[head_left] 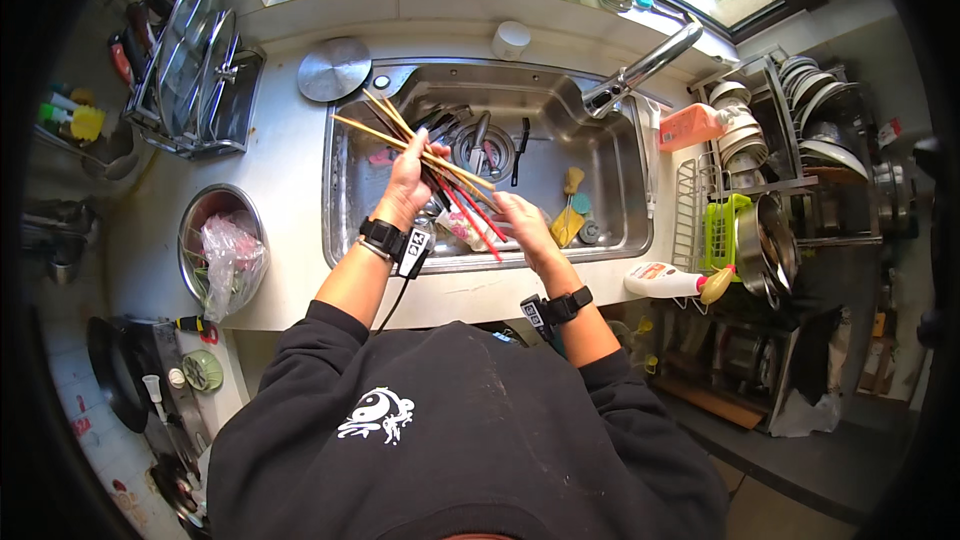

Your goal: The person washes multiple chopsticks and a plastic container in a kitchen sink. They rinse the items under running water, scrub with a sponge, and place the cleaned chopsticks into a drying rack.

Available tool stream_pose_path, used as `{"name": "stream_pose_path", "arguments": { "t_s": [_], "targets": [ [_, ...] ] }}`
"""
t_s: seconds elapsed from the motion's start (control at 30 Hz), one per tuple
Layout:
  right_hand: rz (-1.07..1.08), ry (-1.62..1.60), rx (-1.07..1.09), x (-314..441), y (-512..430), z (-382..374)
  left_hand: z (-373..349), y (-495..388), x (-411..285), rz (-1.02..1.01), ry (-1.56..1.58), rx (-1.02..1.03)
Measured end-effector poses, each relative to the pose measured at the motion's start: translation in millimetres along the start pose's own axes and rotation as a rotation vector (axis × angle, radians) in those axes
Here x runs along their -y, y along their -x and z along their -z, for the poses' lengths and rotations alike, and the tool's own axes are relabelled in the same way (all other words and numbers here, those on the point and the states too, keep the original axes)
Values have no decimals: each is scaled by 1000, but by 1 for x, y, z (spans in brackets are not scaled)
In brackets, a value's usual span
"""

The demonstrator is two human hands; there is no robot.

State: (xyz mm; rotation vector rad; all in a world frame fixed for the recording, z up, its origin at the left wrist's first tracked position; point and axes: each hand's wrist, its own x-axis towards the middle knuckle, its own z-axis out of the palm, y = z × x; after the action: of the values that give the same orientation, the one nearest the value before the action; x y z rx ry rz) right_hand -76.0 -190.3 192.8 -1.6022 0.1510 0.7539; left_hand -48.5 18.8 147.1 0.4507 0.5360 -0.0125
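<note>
My left hand (407,174) is shut around a bundle of chopsticks (457,171), held over the stainless steel sink (330,202). Pale wooden, dark and red sticks fan out of the fist at both ends. Beside their lower right ends is my right hand (527,226); its fingertips are close to the sticks, and I cannot tell whether they grip any. Below the bundle, partly covered, lies a white floral-patterned piece (465,229). Several utensils (478,142) lie around the drain, with a dark slim utensil (521,150) right of it. A yellow sponge (565,228) rests at the sink's right.
The faucet (637,71) reaches over the back right corner. Right of the sink stand a spray bottle (667,280), an orange bottle (690,127) and a dish rack (780,127). On the left are a metal bowl (187,229) with a plastic bag and a pot-lid rack (244,101).
</note>
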Motion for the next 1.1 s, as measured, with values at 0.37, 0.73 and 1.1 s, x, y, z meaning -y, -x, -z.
{"name": "stream_pose_path", "arguments": {
  "t_s": [0.37, 0.73, 1.1],
  "targets": [
    [-415, -915, 31, 8, 3, -9, -66, 51, -36, -484, -138, 256],
    [-209, -1264, 379, 32, -42, 51, -151, 46, 82, -722, -606, 317],
    [-32, -416, 57, -5, -97, 101, -116, 5, 110, -196, 8, -39]
  ]
}}
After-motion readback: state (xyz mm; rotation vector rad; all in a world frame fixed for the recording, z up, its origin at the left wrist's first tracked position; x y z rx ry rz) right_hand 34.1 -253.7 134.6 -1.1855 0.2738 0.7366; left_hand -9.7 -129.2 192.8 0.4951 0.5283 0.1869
